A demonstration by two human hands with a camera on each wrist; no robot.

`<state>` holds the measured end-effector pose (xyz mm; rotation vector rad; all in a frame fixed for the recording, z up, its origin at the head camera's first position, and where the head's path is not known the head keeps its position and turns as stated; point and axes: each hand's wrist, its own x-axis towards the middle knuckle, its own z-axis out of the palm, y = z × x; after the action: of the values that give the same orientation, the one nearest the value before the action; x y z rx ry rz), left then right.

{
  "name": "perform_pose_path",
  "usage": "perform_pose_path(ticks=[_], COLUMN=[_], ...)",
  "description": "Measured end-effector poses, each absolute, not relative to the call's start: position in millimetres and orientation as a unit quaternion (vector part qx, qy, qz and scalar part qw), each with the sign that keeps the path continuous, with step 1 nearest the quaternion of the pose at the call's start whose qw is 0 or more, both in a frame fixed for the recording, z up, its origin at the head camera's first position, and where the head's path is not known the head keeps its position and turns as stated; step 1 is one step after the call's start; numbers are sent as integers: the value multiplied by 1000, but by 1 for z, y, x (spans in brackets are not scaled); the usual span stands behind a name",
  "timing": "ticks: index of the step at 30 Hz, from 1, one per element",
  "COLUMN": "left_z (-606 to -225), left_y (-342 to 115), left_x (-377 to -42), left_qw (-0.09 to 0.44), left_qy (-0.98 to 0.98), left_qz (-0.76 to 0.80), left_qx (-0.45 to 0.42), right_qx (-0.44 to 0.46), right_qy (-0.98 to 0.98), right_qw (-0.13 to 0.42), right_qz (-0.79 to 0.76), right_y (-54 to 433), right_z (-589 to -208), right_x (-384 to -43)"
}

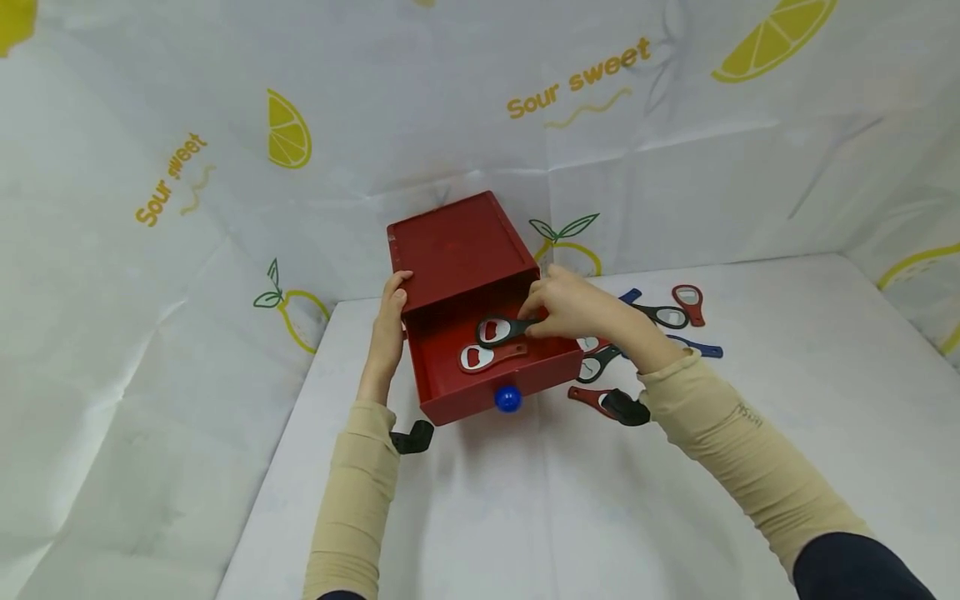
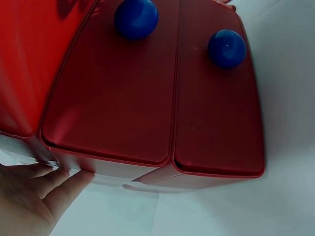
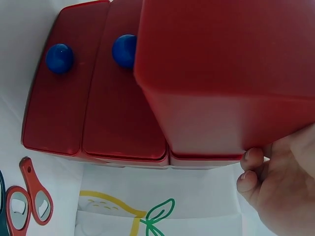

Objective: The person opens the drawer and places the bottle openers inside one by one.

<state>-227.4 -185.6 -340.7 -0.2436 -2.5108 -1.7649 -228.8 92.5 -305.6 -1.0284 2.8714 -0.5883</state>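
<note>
Clock read from the drawer's middle in the head view, 6 o'clock toward you.

Blue knob (image 1: 508,398): one, near 6 o'clock, on the pulled-out red drawer (image 1: 457,408). The head view shows this knob alone; your left wrist view adds two closed fronts (image 2: 113,93) bearing two further blue balls (image 2: 136,18). Your right wrist view shows that pair again, yet hides the drawer's contents.

Red opener (image 1: 491,357): one, lying inside the drawer; head view only.

Dark opener (image 1: 514,326): one, inside the drawer just beyond the red, handle toward 2 o'clock. Your right hand (image 1: 573,308), at 2 o'clock, has its fingertips clamped on the handle's end; your right wrist view shows those fingers but not what they pinch.

Your left hand (image 1: 386,333): toward 10 o'clock; its fingers, fairly straight in the left wrist view, rest against the cabinet's side.

Openers on the white table (image 1: 480,517): at least seven, some partly covered. Three red, the nearest (image 1: 588,398) at 4 o'clock; two dark, the nearer (image 1: 597,365) at 3; two blue, the farther (image 1: 632,296) at 2. Your right wrist view catches only three.

Red cabinet (image 1: 457,250): one, its top toward 11 o'clock.

White backdrop (image 1: 450,50): beyond, lemon-printed, "Sour sweet" appearing twice.
</note>
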Motion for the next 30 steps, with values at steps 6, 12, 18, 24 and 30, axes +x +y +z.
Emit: perform_pose_path(ticks=[6,12,18,24,30], left_z=[-341,-341,-340,-341,-340], left_y=[-186,-186,-186,-186,-187], left_x=[-228,-227,-227,-227,-226], left_qw=[31,30,33,35,39], left_qy=[-812,-811,-806,-804,-808], left_qz=[-577,-578,-585,-586,-581], left_qx=[-79,-82,-87,-89,-88], right_qx=[-326,-318,-317,-326,-351], right_qy=[927,929,926,924,911], right_qw=[24,31,25,-4,-75], right_qz=[-182,-188,-203,-200,-202], right_y=[91,91,91,92,92], right_z=[-306,-307,-307,-307,-308], right_x=[-229,-228,-228,-226,-226])
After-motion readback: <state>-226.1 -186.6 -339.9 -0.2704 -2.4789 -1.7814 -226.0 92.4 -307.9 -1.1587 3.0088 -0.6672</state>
